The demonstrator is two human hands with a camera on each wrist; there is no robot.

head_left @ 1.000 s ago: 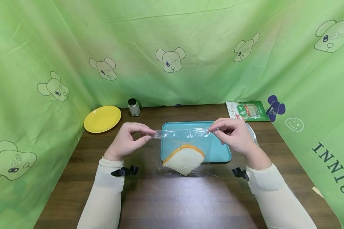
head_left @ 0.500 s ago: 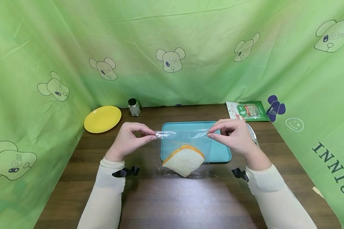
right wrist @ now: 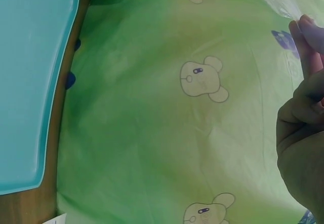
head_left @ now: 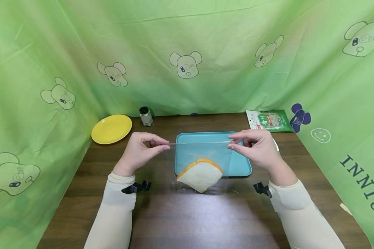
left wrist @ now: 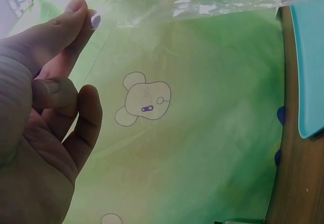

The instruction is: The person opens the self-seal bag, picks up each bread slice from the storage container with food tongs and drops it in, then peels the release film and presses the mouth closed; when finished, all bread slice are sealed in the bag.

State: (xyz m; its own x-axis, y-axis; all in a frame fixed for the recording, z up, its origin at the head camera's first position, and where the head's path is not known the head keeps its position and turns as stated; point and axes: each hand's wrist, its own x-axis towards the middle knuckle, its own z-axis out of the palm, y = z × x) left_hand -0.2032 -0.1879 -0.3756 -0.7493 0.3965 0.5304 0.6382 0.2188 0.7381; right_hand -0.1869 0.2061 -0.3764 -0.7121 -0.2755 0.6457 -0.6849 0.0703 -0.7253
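A clear plastic bag (head_left: 190, 152) hangs stretched between my two hands, with a slice of bread (head_left: 201, 175) inside its lower part. My left hand (head_left: 141, 152) pinches the top left corner of the bag between thumb and forefinger. At the top right corner, my right hand (head_left: 257, 147) pinches the film the same way. In the left wrist view the film (left wrist: 197, 3) runs off from the thumb tip, and the other fingers curl loosely. Behind the bag lies a light blue tray (head_left: 243, 166), seen partly through the film.
A yellow plate (head_left: 111, 129) sits at the back left, beside a small black-capped jar (head_left: 146, 117). Green and white packets (head_left: 271, 120) lie at the back right. Something white and rounded (head_left: 276, 147) is mostly hidden behind my right hand. Green curtains (head_left: 187, 93) enclose the wooden table (head_left: 205, 221).
The bag's top edge has gone from crinkled and shiny to a taut, thin line. My hands stay in nearly the same place, the right shifting slightly rightward. The bread has barely moved.
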